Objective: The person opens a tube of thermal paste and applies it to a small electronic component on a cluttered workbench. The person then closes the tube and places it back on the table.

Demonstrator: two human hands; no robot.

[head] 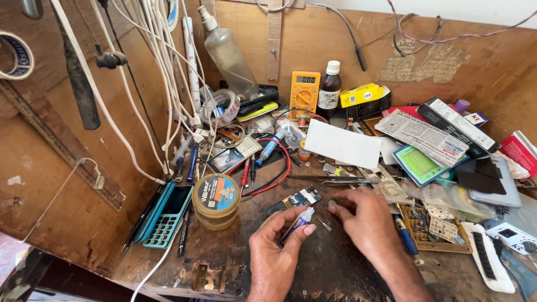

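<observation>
My left hand point(277, 246) grips a small purple tube with a white nozzle point(298, 222), tip pointing up and right. My right hand point(366, 221) rests on the wooden bench just right of it, fingertips pinched close together near a tiny metal piece point(324, 225); whether it holds anything I cannot tell. A small blue circuit board point(301, 198) lies just beyond both hands.
A round yellow tin point(216, 200) and a teal calculator point(166, 216) sit to the left. Tweezers point(330, 180), a yellow multimeter point(304, 94), a brown bottle point(329, 86), a white card point(342, 144), hanging white cables point(162, 67) and cluttered boxes crowd the back and right.
</observation>
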